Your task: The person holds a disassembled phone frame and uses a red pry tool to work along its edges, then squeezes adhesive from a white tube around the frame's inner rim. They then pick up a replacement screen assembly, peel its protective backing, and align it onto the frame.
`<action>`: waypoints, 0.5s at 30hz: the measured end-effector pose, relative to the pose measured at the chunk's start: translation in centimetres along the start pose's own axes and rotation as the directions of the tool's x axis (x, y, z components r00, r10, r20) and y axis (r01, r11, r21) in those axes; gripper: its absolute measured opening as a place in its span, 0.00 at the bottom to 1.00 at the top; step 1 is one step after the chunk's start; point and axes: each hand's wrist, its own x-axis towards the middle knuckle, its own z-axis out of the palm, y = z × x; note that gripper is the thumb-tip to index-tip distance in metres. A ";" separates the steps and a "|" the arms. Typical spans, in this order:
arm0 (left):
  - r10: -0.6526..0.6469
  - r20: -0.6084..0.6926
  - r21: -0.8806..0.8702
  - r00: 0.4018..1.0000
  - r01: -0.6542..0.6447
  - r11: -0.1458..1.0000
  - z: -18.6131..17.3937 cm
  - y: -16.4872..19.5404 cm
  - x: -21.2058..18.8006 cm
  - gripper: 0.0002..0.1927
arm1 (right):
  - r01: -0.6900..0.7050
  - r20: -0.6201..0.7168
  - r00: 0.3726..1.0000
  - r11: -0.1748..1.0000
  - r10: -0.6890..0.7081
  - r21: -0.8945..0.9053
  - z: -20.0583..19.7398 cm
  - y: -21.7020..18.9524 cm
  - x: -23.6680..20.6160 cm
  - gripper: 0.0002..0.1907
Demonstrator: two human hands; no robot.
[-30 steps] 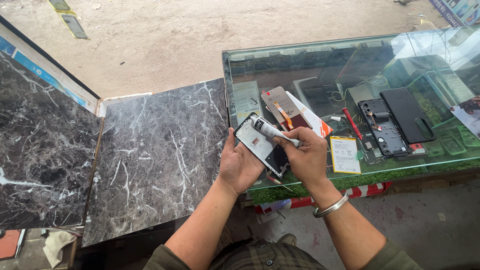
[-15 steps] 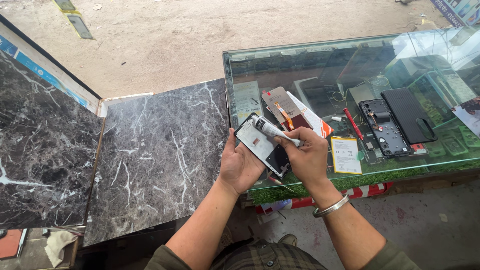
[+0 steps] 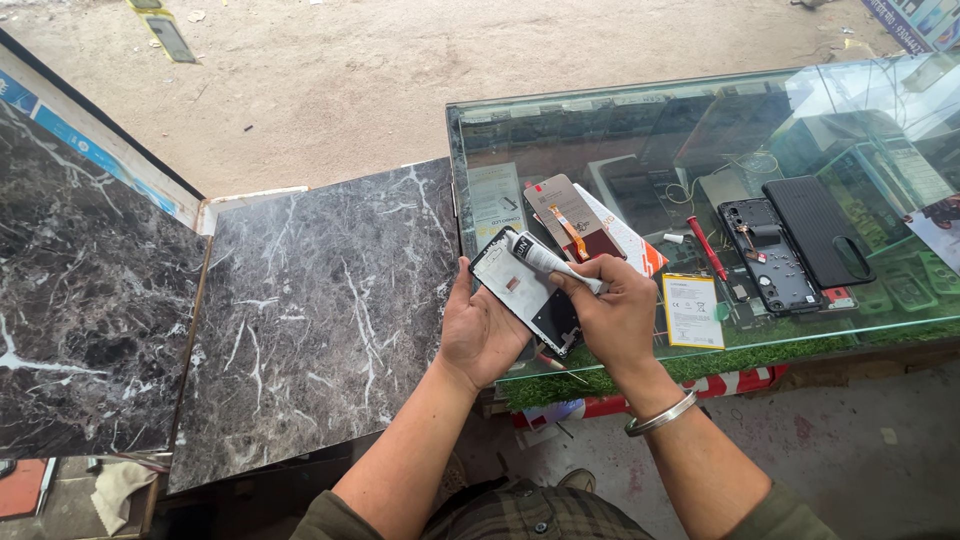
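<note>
Left hand [image 3: 482, 335] cups a phone frame [image 3: 525, 288] from below, holding it tilted over the near edge of the glass table [image 3: 800, 95]. Right hand [image 3: 612, 312] grips a small white tube [image 3: 548, 260], its tip resting on the frame's upper end. A red screwdriver [image 3: 706, 247] and a yellow-edged battery [image 3: 692, 311] lie on the glass just beside the right hand.
</note>
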 end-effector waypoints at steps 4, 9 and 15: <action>0.000 0.002 -0.004 1.000 0.000 1.000 -0.3 0.0 0.1 0.41 | 0.106 -0.010 0.994 0.990 -0.107 -0.095 -0.1 0.0 0.0 0.07; -0.002 0.003 0.001 1.000 0.002 1.000 -0.5 0.0 0.1 0.41 | 0.031 -0.013 0.999 0.993 -0.032 -0.113 0.0 -0.2 -0.1 0.07; -0.006 -0.007 0.000 1.000 0.006 1.000 -0.6 0.0 0.1 0.40 | -0.036 -0.017 0.999 0.998 0.035 -0.048 0.0 -0.2 0.0 0.07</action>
